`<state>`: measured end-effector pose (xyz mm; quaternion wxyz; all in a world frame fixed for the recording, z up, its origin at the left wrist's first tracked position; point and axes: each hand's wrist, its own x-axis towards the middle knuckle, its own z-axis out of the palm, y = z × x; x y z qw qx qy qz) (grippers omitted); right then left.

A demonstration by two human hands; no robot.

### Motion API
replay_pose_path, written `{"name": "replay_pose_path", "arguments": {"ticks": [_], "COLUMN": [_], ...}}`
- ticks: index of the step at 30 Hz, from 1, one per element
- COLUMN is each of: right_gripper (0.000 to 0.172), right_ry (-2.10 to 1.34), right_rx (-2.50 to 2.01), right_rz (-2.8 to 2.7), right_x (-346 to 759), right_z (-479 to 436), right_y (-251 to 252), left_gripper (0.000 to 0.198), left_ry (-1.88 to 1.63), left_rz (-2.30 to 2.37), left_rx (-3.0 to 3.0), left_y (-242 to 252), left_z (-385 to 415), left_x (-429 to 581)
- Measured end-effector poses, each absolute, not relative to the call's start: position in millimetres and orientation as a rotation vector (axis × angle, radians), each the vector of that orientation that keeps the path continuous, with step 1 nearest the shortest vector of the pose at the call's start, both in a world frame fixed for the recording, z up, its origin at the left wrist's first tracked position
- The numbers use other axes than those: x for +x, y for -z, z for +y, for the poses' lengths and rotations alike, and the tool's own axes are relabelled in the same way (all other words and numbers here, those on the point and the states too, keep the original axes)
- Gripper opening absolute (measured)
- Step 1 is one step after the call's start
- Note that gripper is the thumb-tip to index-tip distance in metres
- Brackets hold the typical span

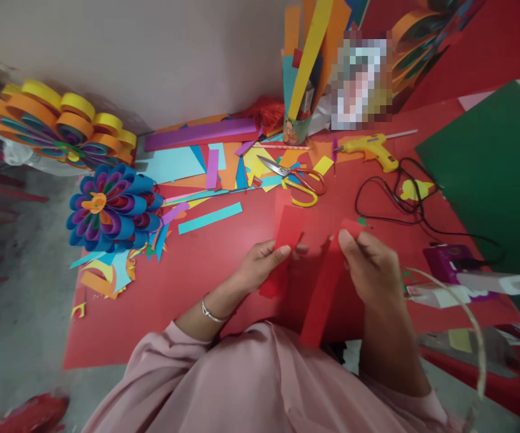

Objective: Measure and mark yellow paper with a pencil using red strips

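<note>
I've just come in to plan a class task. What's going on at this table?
A person in a pink top holds a red paper strip in the left grip and another strip in the right grip, apart, over the red table. Scissors and a yellow glue gun lie unheld beyond. Two colourful paper flowers, one mostly blue, one orange and yellow, are on the left.

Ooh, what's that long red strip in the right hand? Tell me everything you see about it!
The long red strip is narrow, plain and bright red, and it looks like paper. The right hand pinches it near its top, with the thumb across it. From there it slants down to the left in the picture, looking fairly straight, its lower end near the pink shirt. Whether it touches the shirt is hard to tell.
</note>
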<state>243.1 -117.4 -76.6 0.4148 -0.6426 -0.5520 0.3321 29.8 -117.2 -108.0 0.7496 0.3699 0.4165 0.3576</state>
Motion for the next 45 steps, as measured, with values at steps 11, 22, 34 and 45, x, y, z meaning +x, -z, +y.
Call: {"name": "replay_pose_path", "arguments": {"ticks": [11, 22, 34, 45], "right_gripper": [0.043, 0.023, 0.035, 0.038], "right_ry": [-0.835, -0.929, -0.765, -0.832], "right_rx": [-1.582, -1.442, -1.656, -1.607], "right_rz": [-1.558, -1.39, -1.311, -1.291], "right_x": [218, 208, 219, 221], "right_z": [-108, -103, -101, -105], "right_y": [87, 100, 87, 84], "left_gripper": [0.055, 0.054, 0.053, 0.054], "left_ry": [-0.472, -0.474, -0.7, -0.617], "left_rz": [0.785, 0.565, 0.971, 0.906], "left_rx": [1.119, 0.597, 0.663, 0.745], "left_y": [103, 113, 109, 100], "left_z": [-120, -128, -124, -125], "left_x": [29, 36, 42, 38]}}
